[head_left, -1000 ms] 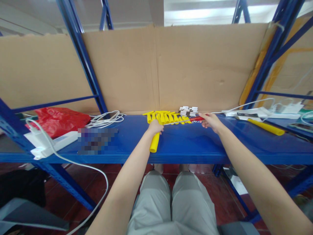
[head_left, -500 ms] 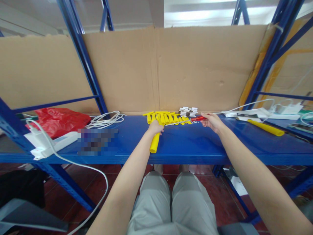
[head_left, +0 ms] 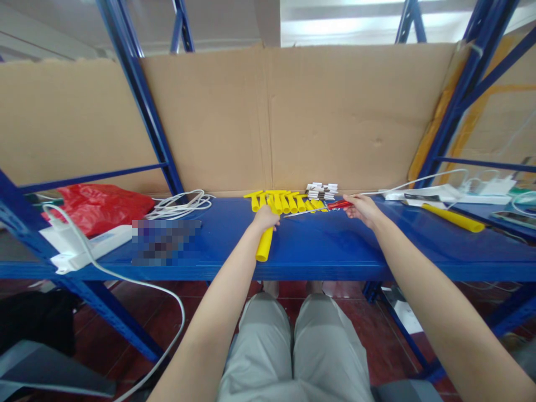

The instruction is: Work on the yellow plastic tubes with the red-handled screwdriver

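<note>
My left hand (head_left: 266, 219) is wrapped round a yellow tube-like piece (head_left: 263, 245), whose round lower end juts out toward the shelf's front edge. In my right hand (head_left: 363, 209) is a screwdriver (head_left: 341, 205), gripped by its red handle. Its thin metal shaft runs left to the yellow piece in my left hand; where the tip meets it is hidden by the fingers. Behind my hands lies a row of yellow T-shaped pieces (head_left: 285, 203), with several smaller yellow pieces at its right end. Beyond them is a stack of small white and dark pieces (head_left: 322, 191).
On the blue shelf (head_left: 326, 245), a red plastic bag (head_left: 103, 207), a white power strip (head_left: 98, 245) and coiled white cable (head_left: 186, 205) lie to the left. A yellow tube (head_left: 454, 218) is at the right. A cardboard sheet (head_left: 335, 117) stands behind.
The screwdriver's shaft sits slightly lower and at a slightly different angle. Both hands keep their hold and have hardly moved.
</note>
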A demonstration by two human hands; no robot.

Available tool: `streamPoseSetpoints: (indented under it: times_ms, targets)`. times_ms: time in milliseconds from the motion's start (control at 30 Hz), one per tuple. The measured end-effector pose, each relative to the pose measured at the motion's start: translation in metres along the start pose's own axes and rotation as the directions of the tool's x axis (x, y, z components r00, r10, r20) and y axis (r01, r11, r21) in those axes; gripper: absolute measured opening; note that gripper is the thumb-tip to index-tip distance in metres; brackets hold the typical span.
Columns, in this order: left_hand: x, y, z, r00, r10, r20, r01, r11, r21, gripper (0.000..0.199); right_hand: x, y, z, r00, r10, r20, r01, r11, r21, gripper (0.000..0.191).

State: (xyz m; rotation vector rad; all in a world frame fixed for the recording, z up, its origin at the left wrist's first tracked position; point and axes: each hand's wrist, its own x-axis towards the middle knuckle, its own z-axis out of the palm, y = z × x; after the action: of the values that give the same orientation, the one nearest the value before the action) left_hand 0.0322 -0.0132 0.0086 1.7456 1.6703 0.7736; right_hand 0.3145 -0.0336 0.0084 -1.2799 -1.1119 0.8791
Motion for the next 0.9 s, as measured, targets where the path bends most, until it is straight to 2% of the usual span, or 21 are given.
streamPoseSetpoints:
  times_ms: [167,267,367,467,567,700,767,900]
  targets:
    - [0.0,0.0,0.001,1.0,-0.009,-0.007,0.01,1.0,0.014,0.016,0.0,0.002,-0.002,0.998,0.051,0.037,-0.048,0.996,-0.071,0.025]
    - [0.002,0.0,0.002,1.0,-0.005,-0.008,0.005,1.0,0.014,0.015,-0.002,0.001,-0.004,0.995,0.099,-0.001,-0.098,0.989,-0.108,0.024]
    - [0.002,0.0,0.002,1.0,0.001,-0.005,-0.001,1.0,0.005,0.017,-0.003,0.0,-0.008,0.999,0.051,0.005,-0.049,0.981,-0.188,0.022]
    - [-0.002,0.002,0.0,1.0,0.005,0.005,-0.005,1.0,0.006,0.018,-0.002,0.003,-0.012,0.996,-0.023,0.082,0.048,0.946,-0.32,0.02]
    - [-0.007,0.005,-0.002,1.0,0.004,0.011,-0.004,1.0,0.018,0.016,0.0,0.008,-0.014,0.993,-0.045,0.112,0.091,0.89,-0.446,0.015]
    - [-0.011,0.008,-0.002,1.0,-0.004,-0.002,0.004,1.0,0.012,0.015,0.007,0.013,-0.015,0.983,-0.128,0.131,0.18,0.809,-0.56,0.018]
    - [-0.01,0.007,-0.001,1.0,-0.006,-0.004,0.006,1.0,0.017,0.014,0.011,0.015,-0.015,0.972,-0.168,0.163,0.234,0.734,-0.637,0.017]
    - [-0.008,0.006,0.0,1.0,0.0,-0.004,0.0,1.0,0.03,0.012,0.015,0.017,-0.019,0.948,-0.193,0.254,0.318,0.524,-0.79,0.008]
